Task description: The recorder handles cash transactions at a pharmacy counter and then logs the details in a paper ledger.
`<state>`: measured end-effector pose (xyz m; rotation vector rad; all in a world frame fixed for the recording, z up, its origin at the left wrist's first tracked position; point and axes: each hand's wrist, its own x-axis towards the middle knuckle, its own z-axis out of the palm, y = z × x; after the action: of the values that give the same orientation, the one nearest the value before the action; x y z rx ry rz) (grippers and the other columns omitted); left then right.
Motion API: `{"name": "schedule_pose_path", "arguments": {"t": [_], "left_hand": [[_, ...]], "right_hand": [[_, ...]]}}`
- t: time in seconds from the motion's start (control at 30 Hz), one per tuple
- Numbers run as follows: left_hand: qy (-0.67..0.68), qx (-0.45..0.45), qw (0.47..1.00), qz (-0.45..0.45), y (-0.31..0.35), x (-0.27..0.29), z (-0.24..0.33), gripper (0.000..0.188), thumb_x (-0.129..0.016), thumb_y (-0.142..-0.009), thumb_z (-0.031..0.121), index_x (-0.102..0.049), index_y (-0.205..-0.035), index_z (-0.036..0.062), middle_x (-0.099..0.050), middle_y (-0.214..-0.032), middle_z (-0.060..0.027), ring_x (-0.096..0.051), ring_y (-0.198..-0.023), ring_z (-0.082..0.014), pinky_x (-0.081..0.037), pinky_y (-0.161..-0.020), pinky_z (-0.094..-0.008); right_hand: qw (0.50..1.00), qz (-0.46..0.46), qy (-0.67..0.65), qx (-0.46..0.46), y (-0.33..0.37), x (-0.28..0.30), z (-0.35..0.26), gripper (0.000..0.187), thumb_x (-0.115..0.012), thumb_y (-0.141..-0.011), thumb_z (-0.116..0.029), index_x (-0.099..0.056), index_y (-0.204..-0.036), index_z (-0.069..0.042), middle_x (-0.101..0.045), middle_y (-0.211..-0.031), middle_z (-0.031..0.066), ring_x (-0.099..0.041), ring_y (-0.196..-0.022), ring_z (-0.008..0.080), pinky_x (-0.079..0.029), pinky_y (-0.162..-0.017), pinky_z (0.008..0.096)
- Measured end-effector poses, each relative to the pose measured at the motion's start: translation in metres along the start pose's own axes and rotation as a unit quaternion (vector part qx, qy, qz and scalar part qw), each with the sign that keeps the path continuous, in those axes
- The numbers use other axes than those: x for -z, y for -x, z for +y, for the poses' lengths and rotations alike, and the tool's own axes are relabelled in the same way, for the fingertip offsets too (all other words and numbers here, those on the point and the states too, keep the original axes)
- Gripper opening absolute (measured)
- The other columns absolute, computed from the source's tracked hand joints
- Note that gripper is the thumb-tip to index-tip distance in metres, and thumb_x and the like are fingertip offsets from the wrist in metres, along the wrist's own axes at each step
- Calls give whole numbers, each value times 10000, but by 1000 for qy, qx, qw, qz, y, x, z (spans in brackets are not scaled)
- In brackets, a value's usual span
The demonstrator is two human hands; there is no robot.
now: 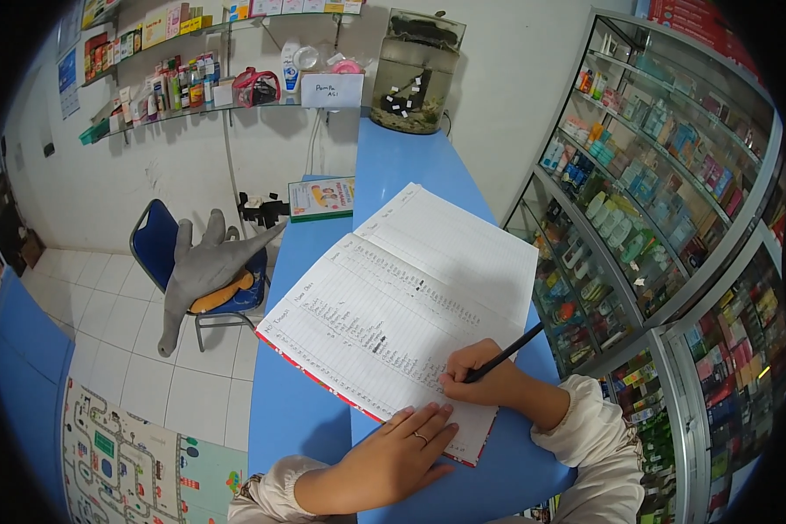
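Note:
A large lined notebook [489, 236] with a red cover edge lies spread out on the blue table, its pages partly filled with handwritten columns. My right hand [479, 374] grips a black pen [517, 349], its fingers closed round the shaft over the lower right part of the page. The pen's tip is hidden behind the fingers. My left hand [395, 463], with a ring on one finger, rests flat across the notebook's near edge, fingers stretched out and holding nothing.
Beyond the notebook, a fish tank [417, 74] stands on the blue table [402, 157]. A glass cabinet [646, 175] full of packages rises at the right. On the left are a blue chair [153, 236] bearing a grey plush toy [203, 262] and stocked wall shelves [210, 106].

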<state>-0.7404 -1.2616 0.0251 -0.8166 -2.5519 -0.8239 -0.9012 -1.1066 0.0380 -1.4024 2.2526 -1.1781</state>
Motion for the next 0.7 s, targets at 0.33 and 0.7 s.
{"name": "schedule_pose_path", "arguments": {"t": [0.33, 0.7], "left_hand": [[9, 2, 1000, 4, 0, -1, 0, 458, -653, -813, 284, -561, -1135, -27, -524, -1230, -204, -498, -1173, -323, -430, -946, -435], [3, 6, 1000, -1, 0, 0, 1, 456, -651, -814, 282, -559, -1139, -24, -521, -1237, -202, -500, -1172, -311, -435, -943, -430]], "right_hand": [[1000, 12, 7, 18, 0, 1, 0, 284, -636, -734, -62, -421, -551, -40, -464, -488, 55, -437, -433, 109, -358, -431, 274], [1000, 25, -3, -2, 0, 0, 1, 284, -636, -731, -57, -414, -555, -43, -448, -477, 56, -427, -425, 110, -348, -425, 282]]}}
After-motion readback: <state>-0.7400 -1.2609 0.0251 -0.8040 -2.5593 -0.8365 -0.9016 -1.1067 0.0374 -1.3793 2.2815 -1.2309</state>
